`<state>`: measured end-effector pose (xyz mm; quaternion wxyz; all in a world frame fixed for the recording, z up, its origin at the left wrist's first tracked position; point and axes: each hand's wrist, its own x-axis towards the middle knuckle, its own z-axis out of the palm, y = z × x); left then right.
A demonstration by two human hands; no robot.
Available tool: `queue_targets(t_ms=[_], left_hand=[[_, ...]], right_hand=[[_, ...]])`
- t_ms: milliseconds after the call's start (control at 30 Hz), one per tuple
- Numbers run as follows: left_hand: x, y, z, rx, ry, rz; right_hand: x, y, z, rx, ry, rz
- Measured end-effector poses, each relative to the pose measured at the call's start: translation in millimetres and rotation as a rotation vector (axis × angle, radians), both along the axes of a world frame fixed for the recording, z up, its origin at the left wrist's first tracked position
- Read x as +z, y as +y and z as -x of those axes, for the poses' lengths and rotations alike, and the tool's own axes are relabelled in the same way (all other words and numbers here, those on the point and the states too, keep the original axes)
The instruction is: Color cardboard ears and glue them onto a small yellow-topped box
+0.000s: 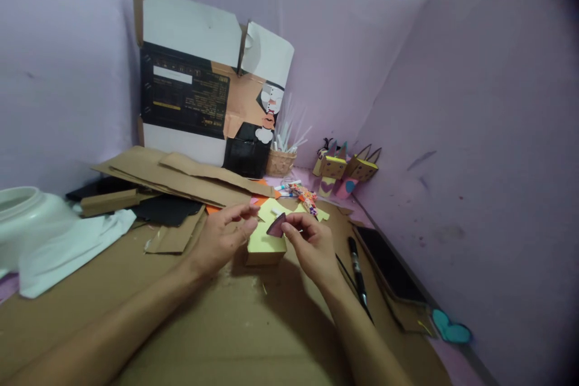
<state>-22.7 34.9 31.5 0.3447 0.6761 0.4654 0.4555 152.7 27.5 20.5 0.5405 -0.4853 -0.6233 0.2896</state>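
Between thumb and fingers, my right hand (312, 246) pinches a small dark-edged, purplish triangular paper ear (276, 226). It is held just over a small cardboard box (265, 258) whose top is pale yellow. On the other side of the box, my left hand (226, 235) has its thumb and fingers apart, with nothing seen between them. Behind the box lie pale yellow paper pieces (270, 208) and a small white item I cannot make out.
Cardboard sheets (190, 178) and a white jar (27, 217) are on the left. Cardboard animal figures (335, 167) and a straw basket (281, 163) stand at the back. A pen (357, 268), a phone (389, 265) and a teal heart (451, 327) lie on the right.
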Motion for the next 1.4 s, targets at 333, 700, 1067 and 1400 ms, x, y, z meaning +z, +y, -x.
queue_targets(t_ms=[333,700,1067,1400], left_hand=[[9.3,-4.3,-25.0,-0.025,0.038,0.133],[8.2,-7.6,-23.9,0.016,0.034,0.03],[1.8,-9.7,-24.9,0.097,0.176,-0.204],[-0.9,5.5,-12.0,0.298,-0.067,-0.079]], right_hand=[[-1.2,-3.6,5.3,0.049,0.073,0.05],[-4.8,-3.6,6.0,0.018,0.1,-0.025],[-1.0,-7.9,11.0,0.018,0.192,0.006],[-1.0,2.2,-10.0,-0.053,0.147,-0.056]])
